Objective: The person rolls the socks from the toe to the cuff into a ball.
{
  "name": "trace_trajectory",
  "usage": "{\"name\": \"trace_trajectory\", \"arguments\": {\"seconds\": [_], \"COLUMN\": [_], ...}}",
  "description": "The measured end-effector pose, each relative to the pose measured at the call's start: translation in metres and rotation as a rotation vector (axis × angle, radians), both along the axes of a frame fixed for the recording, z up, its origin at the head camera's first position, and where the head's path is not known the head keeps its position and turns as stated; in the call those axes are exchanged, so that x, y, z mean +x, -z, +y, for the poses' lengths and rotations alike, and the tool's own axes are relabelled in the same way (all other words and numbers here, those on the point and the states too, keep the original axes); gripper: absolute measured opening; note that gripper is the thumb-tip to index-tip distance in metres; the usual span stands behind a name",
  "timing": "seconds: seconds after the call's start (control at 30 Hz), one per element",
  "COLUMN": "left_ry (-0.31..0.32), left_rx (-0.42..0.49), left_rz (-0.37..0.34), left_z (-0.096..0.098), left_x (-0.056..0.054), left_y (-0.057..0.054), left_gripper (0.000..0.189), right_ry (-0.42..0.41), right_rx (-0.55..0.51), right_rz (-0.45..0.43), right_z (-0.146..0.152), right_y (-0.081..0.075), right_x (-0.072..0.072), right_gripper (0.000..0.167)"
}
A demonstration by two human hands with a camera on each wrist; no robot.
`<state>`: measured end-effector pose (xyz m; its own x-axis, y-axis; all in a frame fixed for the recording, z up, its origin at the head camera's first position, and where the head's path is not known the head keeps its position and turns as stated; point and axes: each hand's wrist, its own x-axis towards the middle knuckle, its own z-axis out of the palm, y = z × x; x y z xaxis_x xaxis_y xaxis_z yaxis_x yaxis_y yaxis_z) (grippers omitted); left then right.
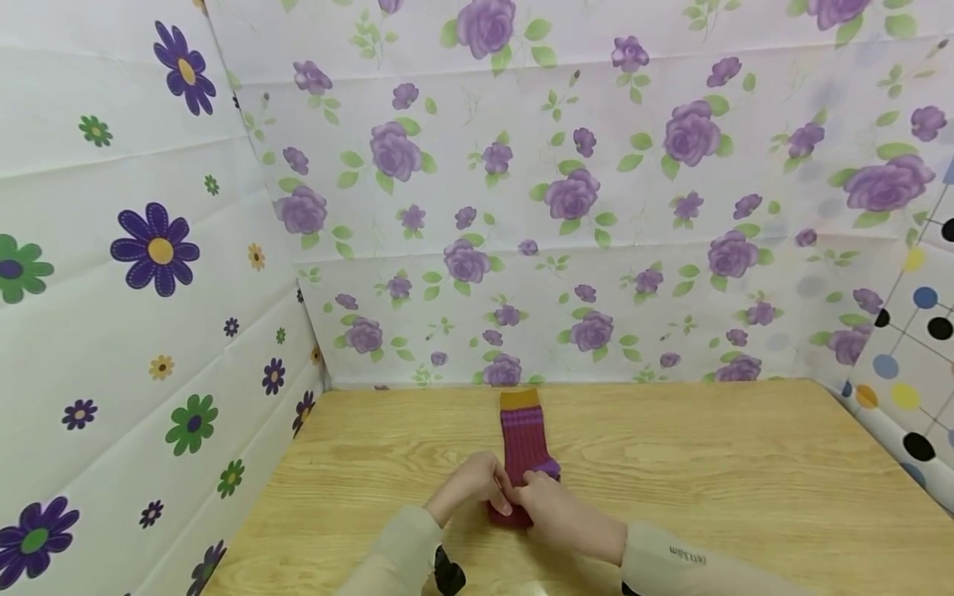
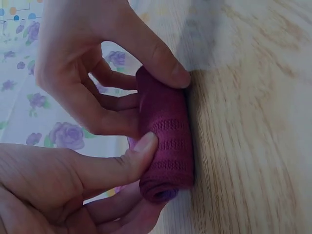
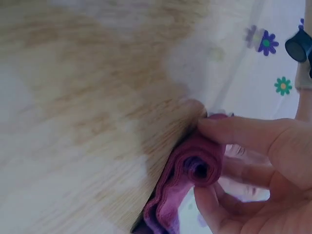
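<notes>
A maroon knit sock point(image 1: 525, 439) lies lengthwise on the table, its mustard cuff at the far end and a purple heel patch on its right side. Its near end is wound into a tight roll point(image 2: 168, 141), whose spiral edge shows in both wrist views. My left hand point(image 1: 480, 480) pinches the left part of this roll, thumb on the near face and fingers behind. On the right part, my right hand point(image 1: 559, 509) grips with thumb and curled fingers. Both hands are close together, and the roll sits low at the wood surface.
The wooden table point(image 1: 671, 447) extends to both sides of the sock. A white sheet with purple roses point(image 1: 571, 194) stands along the back edge, a daisy-print sheet point(image 1: 160, 251) on the left, and a dotted sheet point(image 1: 905, 396) on the right.
</notes>
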<state>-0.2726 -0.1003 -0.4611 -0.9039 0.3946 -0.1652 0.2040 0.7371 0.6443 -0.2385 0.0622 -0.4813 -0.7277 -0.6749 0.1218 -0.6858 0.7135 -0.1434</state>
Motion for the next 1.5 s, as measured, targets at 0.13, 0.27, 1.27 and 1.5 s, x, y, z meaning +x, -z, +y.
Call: {"name": "trace_trajectory", "arguments": {"seconds": [0.13, 0.27, 1.27, 1.5], "left_ry": [-0.045, -0.077, -0.140, -0.096], "left_rx": [-0.054, -0.089, -0.032, 0.028], "left_rz": [0.040, 0.054, 0.301, 0.396], "left_z": [0.005, 0.007, 0.011, 0.005], "left_x": [-0.001, -0.003, 0.020, 0.027], "left_y": [-0.002, 0.000, 0.005, 0.010], "left_gripper": [0.014, 0.016, 0.021, 0.016], "right_ry": [0.027, 0.014, -0.064, -0.091], "right_rx": [0.040, 0.034, -0.016, -0.048], "right_rz": [0.020, 0.062, 0.195, 0.202], "right_z": [-0.001, 0.000, 0.000, -0.001], "right_y": [-0.002, -0.003, 0.007, 0.007], "right_x": [0.003, 0.004, -0.001, -0.004], "right_gripper": [0.029, 0.024, 0.023, 0.019]}}
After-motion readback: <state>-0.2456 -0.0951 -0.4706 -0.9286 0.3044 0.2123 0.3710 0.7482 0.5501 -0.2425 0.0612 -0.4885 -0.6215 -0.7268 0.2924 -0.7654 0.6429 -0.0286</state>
